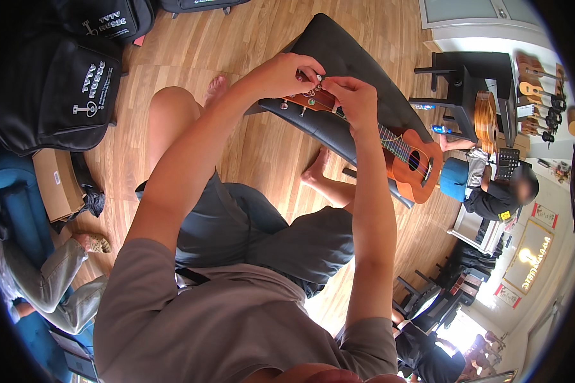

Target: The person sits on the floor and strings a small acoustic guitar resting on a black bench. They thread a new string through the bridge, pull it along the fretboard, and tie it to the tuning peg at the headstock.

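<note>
Pinching at the ukulele headstock

Your left hand (281, 73) and right hand (354, 96) meet at the ukulele (402, 156) headstock, fingers pinched narrow on the tuning pegs. It lies on the black bench (351, 57), body past the edge; open wood floor (262, 147) below.

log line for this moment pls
left hand: pinching ukulele headstock | right hand: on neck near tuners | ukulele: lying across black bench

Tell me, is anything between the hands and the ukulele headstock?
Nothing visible. Both the left hand and the right hand are already at the headstock of the ukulele, which lies on a black bench.
</note>
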A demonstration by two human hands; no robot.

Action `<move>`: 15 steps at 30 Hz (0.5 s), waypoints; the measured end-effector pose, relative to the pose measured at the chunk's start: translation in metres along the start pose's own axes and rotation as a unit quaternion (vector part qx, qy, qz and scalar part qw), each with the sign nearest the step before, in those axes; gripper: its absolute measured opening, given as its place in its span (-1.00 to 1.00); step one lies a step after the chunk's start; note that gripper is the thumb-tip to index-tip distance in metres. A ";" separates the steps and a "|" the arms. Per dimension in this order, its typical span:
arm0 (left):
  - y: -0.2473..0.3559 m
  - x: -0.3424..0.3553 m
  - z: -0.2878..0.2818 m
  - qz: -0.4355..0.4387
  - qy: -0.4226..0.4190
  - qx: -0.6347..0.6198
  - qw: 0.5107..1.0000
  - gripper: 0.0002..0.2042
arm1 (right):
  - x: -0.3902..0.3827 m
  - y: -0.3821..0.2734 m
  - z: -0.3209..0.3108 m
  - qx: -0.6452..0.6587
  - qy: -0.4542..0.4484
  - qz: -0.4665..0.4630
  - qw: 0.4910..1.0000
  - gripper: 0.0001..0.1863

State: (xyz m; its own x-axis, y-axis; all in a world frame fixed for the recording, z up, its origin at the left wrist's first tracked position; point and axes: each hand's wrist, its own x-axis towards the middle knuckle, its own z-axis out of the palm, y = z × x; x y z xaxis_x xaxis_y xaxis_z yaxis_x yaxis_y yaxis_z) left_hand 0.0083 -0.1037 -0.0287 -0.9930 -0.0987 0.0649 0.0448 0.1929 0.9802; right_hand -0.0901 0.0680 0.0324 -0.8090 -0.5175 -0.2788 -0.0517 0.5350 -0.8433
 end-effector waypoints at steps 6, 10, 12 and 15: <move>0.001 0.000 -0.001 0.001 -0.002 0.002 1.000 -0.68 | -0.001 -0.002 0.001 -0.024 0.009 0.003 1.000 -0.80; -0.004 0.001 0.005 0.021 0.027 0.007 0.999 -0.71 | 0.000 -0.003 0.001 -0.030 0.004 0.000 1.000 -0.79; 0.003 0.001 0.008 0.016 0.042 0.018 0.999 -0.72 | -0.001 -0.005 0.001 -0.029 0.006 0.003 1.000 -0.80; 0.013 -0.001 0.017 -0.032 0.055 0.025 0.998 -0.71 | -0.006 -0.010 0.003 -0.025 0.012 0.013 1.000 -0.80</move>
State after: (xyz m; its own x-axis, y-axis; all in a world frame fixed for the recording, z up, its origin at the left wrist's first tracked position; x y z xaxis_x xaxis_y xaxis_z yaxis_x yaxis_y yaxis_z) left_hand 0.0081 -0.0848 -0.0189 -0.9755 -0.2188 0.0247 -0.0269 0.2300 0.9728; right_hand -0.0832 0.0636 0.0415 -0.8248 -0.4860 -0.2890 -0.0585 0.5818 -0.8112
